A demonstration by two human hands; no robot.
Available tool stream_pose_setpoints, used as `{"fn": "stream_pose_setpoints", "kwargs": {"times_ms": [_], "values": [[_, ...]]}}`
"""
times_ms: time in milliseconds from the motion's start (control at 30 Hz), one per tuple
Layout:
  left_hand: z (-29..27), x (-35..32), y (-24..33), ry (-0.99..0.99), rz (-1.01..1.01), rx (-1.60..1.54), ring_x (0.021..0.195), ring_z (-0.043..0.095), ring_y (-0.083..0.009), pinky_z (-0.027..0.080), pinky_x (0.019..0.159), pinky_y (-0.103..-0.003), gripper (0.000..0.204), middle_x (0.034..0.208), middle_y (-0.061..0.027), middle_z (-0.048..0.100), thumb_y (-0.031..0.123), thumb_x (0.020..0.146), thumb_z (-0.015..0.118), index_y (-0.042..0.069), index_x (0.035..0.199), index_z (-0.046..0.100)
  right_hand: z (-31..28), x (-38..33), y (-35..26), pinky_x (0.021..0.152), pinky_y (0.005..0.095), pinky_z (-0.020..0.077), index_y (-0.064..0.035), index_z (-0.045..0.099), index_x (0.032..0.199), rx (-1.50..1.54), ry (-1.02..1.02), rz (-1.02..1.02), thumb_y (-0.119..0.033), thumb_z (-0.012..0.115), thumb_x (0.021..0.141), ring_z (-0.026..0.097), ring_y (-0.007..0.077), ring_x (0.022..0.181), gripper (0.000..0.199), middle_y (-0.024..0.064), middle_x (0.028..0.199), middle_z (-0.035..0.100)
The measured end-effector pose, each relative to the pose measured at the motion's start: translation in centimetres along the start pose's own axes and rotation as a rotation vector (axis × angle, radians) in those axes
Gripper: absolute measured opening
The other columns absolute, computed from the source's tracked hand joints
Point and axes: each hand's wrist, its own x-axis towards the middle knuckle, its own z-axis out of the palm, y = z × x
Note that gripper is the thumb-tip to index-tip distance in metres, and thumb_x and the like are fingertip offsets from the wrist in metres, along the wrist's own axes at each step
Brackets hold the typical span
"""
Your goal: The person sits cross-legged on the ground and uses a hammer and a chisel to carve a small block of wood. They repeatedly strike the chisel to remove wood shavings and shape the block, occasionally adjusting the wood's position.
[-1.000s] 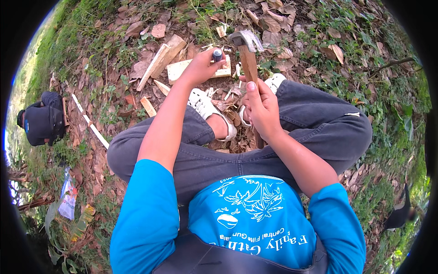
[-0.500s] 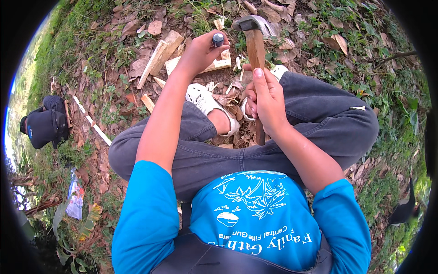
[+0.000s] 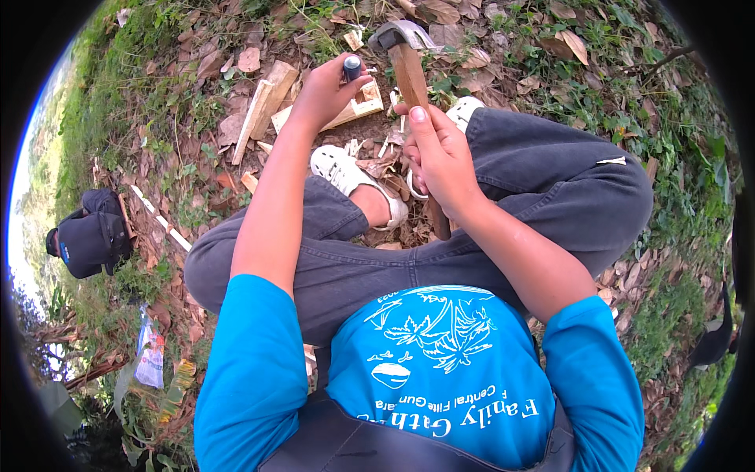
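My left hand (image 3: 324, 93) is closed around the dark, metal-capped handle of a chisel (image 3: 352, 68). The chisel stands roughly upright over a pale wooden block (image 3: 346, 116) with a notch cut in it; its blade is hidden by the hand and handle. My right hand (image 3: 447, 161) grips a claw hammer (image 3: 410, 75) by its wooden handle, thumb laid along the wood. The steel head is up, to the right of the chisel and apart from it. Wood chips (image 3: 385, 145) lie beside the block.
Wood offcuts (image 3: 263, 106) lie left of the block. My white clogs (image 3: 334, 167) and crossed legs (image 3: 543, 177) are close by. A black bag (image 3: 94, 236), a white strip (image 3: 161, 220) and a plastic bag (image 3: 149, 354) are on the leafy ground at left.
The whole view has shifted a little, so most things sit further left. The hammer head has tipped slightly left, toward the chisel. Both hands keep their grips.
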Motion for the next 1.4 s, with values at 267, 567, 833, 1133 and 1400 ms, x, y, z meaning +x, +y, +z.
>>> {"fn": "stream_pose_setpoints", "kwargs": {"times_ms": [267,567,833,1133,1400], "values": [[0.4,0.3,-0.2,0.057,-0.031,0.108,0.096,0.071,-0.0243,0.055,0.086,-0.037,0.031,0.099,-0.0095,0.073,0.014,0.092,0.076,0.005,0.115,0.058,-0.7,0.0,-0.3,0.038,0.0194,0.0317,-0.0041,0.059,0.129,0.011,0.006,-0.004,-0.043,0.048,0.110,0.035,0.0006,0.044,0.045,-0.0065,0.067,0.042],[0.1,0.0,-1.8,0.072,-0.029,0.074,0.107,0.071,-0.0323,0.054,0.093,-0.043,0.051,0.109,-0.0136,0.072,0.004,0.091,0.069,0.010,0.134,0.043,-0.8,0.0,-0.5,0.054,0.0220,0.0350,-0.0018,0.064,0.120,0.088,0.031,0.047,-0.042,0.054,0.109,0.042,0.0019,0.063,0.043,-0.0058,0.074,0.048],[-0.3,-0.5,-2.4,0.140,-0.020,0.123,0.100,0.071,-0.0279,0.059,0.085,-0.038,0.037,0.109,-0.0119,0.073,0.009,0.091,0.075,0.006,0.123,0.058,0.1,-0.3,-1.1,0.039,0.0196,0.0330,-0.0041,0.058,0.130,0.083,0.000,0.099,-0.041,0.046,0.111,0.037,0.0014,0.043,0.044,-0.0066,0.065,0.041],[0.3,-0.8,-2.9,0.247,-0.023,0.134,0.083,0.075,-0.0267,0.059,0.076,-0.036,0.031,0.090,-0.0111,0.075,0.022,0.089,0.081,0.002,0.102,0.063,0.7,-0.6,-1.4,0.039,0.0193,0.0332,-0.0044,0.056,0.131,0.078,-0.011,0.133,-0.040,0.044,0.111,0.037,0.0013,0.043,0.042,-0.0061,0.066,0.041],[0.6,-0.9,-3.0,0.302,0.014,0.242,0.078,0.074,-0.0259,0.058,0.070,-0.036,0.032,0.084,-0.0110,0.074,0.026,0.086,0.084,0.003,0.095,0.063,0.6,-0.6,-1.2,0.039,0.0195,0.0331,-0.0056,0.056,0.131,0.089,-0.009,0.151,-0.040,0.045,0.111,0.037,0.0016,0.044,0.042,-0.0060,0.066,0.041]]}}
